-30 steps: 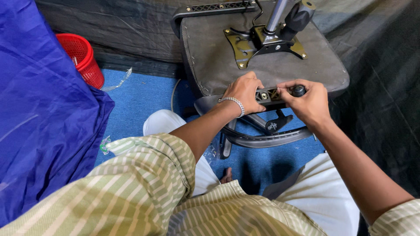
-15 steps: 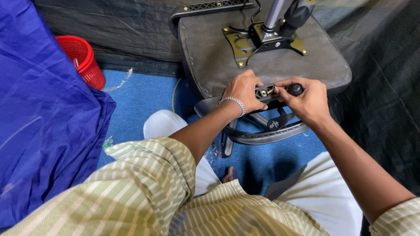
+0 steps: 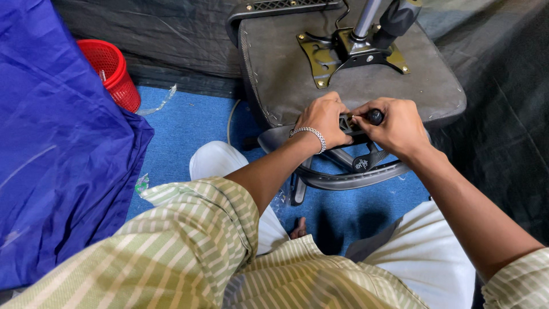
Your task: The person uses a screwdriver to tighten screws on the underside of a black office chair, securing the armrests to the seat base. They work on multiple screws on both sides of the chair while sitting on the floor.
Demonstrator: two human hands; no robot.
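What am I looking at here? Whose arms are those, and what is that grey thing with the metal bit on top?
The picture comes from a camera worn on a person's head, looking down, so the arms are that person's own. They wear a striped shirt and pale trousers.

The grey thing is an office chair seat turned upside down, so you see its underside. The yellowish metal plate with a silver pole is where the chair's leg joins.

Both hands meet at the seat's near edge. The left hand, with a silver bracelet, and the right hand grip a small black part with a round black knob. A curved grey armrest lies just below.

On the blue carpet floor there is a red basket, and a big blue cloth on the left.
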